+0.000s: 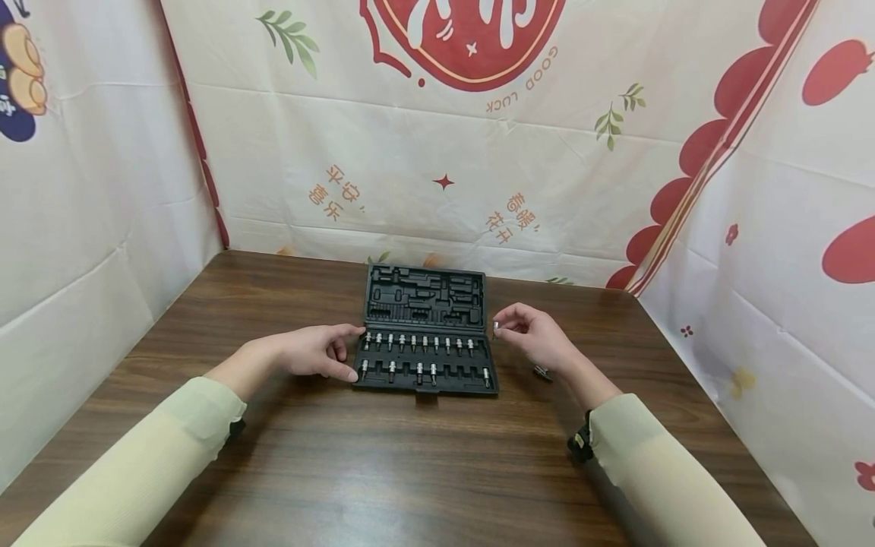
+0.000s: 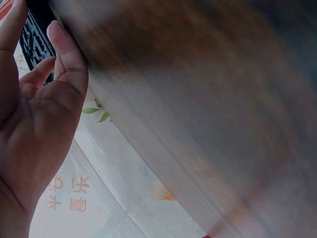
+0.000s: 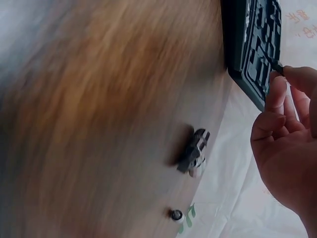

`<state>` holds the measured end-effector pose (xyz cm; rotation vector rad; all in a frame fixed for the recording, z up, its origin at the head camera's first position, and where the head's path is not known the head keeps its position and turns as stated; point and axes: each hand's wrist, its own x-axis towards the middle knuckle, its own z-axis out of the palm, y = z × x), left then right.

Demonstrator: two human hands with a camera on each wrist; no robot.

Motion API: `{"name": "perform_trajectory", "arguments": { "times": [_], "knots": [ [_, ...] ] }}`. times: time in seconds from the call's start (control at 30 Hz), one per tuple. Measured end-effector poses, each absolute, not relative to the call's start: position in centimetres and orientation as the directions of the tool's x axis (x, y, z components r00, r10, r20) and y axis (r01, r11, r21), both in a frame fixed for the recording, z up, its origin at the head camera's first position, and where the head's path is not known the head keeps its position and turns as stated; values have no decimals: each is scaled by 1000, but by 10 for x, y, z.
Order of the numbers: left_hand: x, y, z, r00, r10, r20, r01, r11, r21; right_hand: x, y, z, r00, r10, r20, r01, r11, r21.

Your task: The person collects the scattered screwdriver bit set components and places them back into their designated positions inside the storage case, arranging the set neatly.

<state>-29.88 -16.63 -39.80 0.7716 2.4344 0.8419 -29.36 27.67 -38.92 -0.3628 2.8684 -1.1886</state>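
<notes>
A black tool case (image 1: 390, 389) lies unfolded on the table, its moulded lid (image 1: 425, 295) tipped back. Two rows of silver bit sockets (image 1: 420, 372) stand in the base; the front row has gaps. My left hand (image 1: 316, 351) touches the base's left edge with extended thumb and index finger. Just off the right side, my right hand (image 1: 538, 340) pinches a small bit socket (image 1: 495, 329) between thumb and fingertips. Its dark tip (image 3: 277, 66) shows in the right wrist view, while the fingers cover most of its body.
Loose bit sockets (image 3: 194, 151) lie together on the table near my right wrist, with a single one (image 3: 176, 215) apart from them. Brown wood tabletop (image 1: 383, 471) surrounds the case. Printed cloth (image 1: 437, 137) hangs behind and at both sides.
</notes>
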Motion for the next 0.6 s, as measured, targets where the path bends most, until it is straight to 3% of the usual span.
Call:
{"name": "perform_trajectory", "arguments": {
  "times": [0.6],
  "knots": [
    [-299, -166, -398, -743, 632, -220, 356, 652, 670, -300, 257, -392, -972, -228, -50, -156, 794, -588]
  ]
}}
